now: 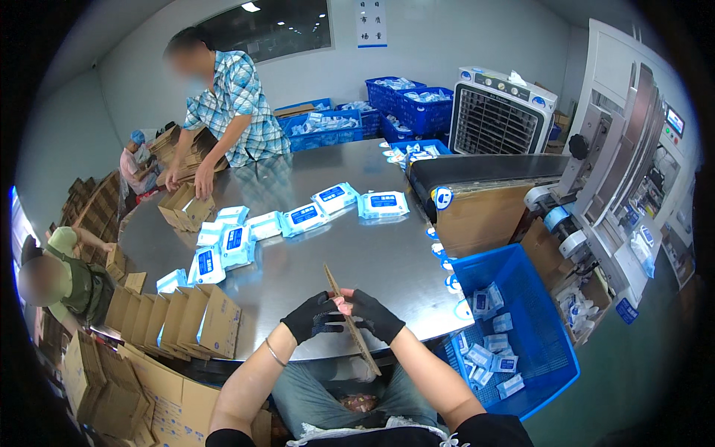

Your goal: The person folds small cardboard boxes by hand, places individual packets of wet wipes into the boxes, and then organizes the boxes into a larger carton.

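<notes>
1. Furthest left of what I tell here, a row of open cartons [221, 324] stands along the near left edge of the metal table [406, 261], well apart from my fingers.
2. Next come the white-and-blue packs [305, 216], lying in a bent line on the table, beyond my hands and touching neither.
3. My left hand [307, 318], in a dark glove, has its fingers drawn in against the cardboard's left face (a thin bangle [275, 354] sits on that wrist).
4. Between my palms is the flat cardboard piece [361, 344], nearly edge-on and tilted, its top leaning left, its lower end reaching past my fingers over my lap. Bare fingertips [342, 305] crowd together around its upper half; I cannot tell which belong to which hand.
5. My right hand [377, 316], gloved likewise, closes on the right face, its fingers bent and only narrowly parted from the left ones.
6. To the right, below the table's edge, a blue crate [547, 357] holds more packs, apart from my fingers.
</notes>
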`<state>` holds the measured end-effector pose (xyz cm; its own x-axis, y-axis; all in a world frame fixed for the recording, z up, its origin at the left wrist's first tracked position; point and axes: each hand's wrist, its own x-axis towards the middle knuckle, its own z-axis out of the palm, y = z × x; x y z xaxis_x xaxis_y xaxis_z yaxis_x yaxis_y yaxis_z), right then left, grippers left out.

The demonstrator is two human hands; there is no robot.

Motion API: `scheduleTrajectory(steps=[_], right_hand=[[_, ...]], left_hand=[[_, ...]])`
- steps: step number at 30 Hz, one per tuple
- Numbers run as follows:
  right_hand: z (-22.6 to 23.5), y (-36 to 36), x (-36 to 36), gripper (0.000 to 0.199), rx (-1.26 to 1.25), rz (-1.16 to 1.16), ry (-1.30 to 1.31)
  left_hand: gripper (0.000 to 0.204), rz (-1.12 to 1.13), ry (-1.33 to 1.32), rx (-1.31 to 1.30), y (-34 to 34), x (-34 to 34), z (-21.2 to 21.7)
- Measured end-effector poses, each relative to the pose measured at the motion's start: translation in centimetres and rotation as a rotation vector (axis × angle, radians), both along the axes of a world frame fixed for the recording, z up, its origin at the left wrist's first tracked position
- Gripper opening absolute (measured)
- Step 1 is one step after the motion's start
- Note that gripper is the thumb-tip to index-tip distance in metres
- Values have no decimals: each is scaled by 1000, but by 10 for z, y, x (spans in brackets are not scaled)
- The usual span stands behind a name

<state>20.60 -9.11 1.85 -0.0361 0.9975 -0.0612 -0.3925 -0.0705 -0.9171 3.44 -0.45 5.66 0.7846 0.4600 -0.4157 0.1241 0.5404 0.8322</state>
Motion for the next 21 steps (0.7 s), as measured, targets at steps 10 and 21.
scheduleTrajectory(steps=[10, 21], right_hand=[[41, -30, 52, 40, -30, -383, -509], [8, 6, 30, 18, 498, -420, -1270]], left_hand=[[29, -79, 629, 1726, -19, 10, 41], [23, 8, 718, 2085, -3, 52, 19]])
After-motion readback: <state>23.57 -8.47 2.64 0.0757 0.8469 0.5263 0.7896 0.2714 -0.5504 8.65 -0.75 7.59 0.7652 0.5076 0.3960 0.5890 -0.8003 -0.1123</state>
